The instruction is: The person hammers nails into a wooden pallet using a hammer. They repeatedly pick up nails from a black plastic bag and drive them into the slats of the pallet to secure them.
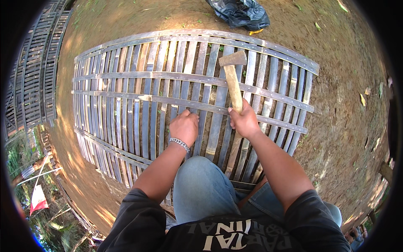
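the right hand (243, 121) is wrapped tight around the wooden handle of a hammer (232, 77), fingers closed on the shaft near its lower end, so that the handle runs up and away from the person and the metal head sits crosswise at the top, over the slats near the far edge of the panel. the left hand (184, 127) is curled into a loose fist and pressed down on a bamboo panel (126, 105), knuckles up, fingertips tucked under against one of the crossing strips — whether they pinch anything small there cannot be told. a silver chain bracelet (180, 144) rings that wrist. the panel itself is a wide grid of long grey-blue split slats laid side by side, bound by several thin strips running across them, and it lies flat on bare brown dirt (340, 126) with its near edge beneath the person's bent knee in blue jeans (201, 189). the two hands are near each other, roughly in the middle of the panel, not touching. beyond the far edge — a crumpled black plastic bag (241, 12) on the ground. off to the left stands another slatted panel (35, 80).
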### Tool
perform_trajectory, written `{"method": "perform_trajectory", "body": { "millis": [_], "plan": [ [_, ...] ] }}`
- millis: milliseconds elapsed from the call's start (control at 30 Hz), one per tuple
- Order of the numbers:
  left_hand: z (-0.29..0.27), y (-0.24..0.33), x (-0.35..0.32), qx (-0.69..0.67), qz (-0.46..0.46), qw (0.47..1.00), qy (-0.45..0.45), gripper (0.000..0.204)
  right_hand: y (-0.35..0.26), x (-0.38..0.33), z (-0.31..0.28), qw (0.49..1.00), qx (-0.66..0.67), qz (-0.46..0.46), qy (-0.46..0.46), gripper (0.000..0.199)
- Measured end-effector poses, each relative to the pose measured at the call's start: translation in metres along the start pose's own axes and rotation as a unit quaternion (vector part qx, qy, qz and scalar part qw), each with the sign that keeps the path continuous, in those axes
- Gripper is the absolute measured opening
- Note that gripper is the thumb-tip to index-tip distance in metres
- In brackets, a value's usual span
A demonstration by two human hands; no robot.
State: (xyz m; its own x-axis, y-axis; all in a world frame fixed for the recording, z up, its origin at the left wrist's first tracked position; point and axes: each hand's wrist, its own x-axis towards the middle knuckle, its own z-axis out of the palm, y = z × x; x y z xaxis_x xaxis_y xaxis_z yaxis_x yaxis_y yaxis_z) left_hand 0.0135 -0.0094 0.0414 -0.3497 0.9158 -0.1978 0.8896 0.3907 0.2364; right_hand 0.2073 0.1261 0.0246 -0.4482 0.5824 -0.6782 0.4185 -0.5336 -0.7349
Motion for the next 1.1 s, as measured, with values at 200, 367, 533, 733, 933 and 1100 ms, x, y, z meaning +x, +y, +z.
{"method": "perform_trajectory", "body": {
  "millis": [200,367,533,733,933,1100],
  "plan": [
    [-0.005,-0.003,0.003,0.006,0.029,0.999,-0.014,0.008,-0.004,-0.001,-0.001,1.000,0.005,0.008,-0.009,0.040],
    [-0.007,-0.006,-0.008,-0.005,0.022,1.000,-0.016,0.010,-0.007,-0.003,-0.002,1.000,-0.005,0.010,-0.011,0.040],
    [-0.004,0.001,-0.008,-0.032,-0.028,0.999,-0.009,0.012,-0.006,-0.003,-0.003,1.000,0.020,0.007,-0.019,0.040],
    [-0.004,-0.002,-0.007,-0.050,-0.042,0.998,0.000,0.015,-0.008,-0.003,-0.002,1.000,0.008,0.018,-0.014,0.040],
    [0.001,-0.007,-0.004,-0.061,-0.016,0.997,0.033,0.009,-0.006,-0.002,-0.003,1.000,0.016,0.003,-0.016,0.038],
    [0.001,-0.013,0.001,-0.041,0.044,0.998,-0.006,0.006,-0.007,-0.001,-0.002,1.000,0.013,-0.002,-0.021,0.034]
  ]
}}
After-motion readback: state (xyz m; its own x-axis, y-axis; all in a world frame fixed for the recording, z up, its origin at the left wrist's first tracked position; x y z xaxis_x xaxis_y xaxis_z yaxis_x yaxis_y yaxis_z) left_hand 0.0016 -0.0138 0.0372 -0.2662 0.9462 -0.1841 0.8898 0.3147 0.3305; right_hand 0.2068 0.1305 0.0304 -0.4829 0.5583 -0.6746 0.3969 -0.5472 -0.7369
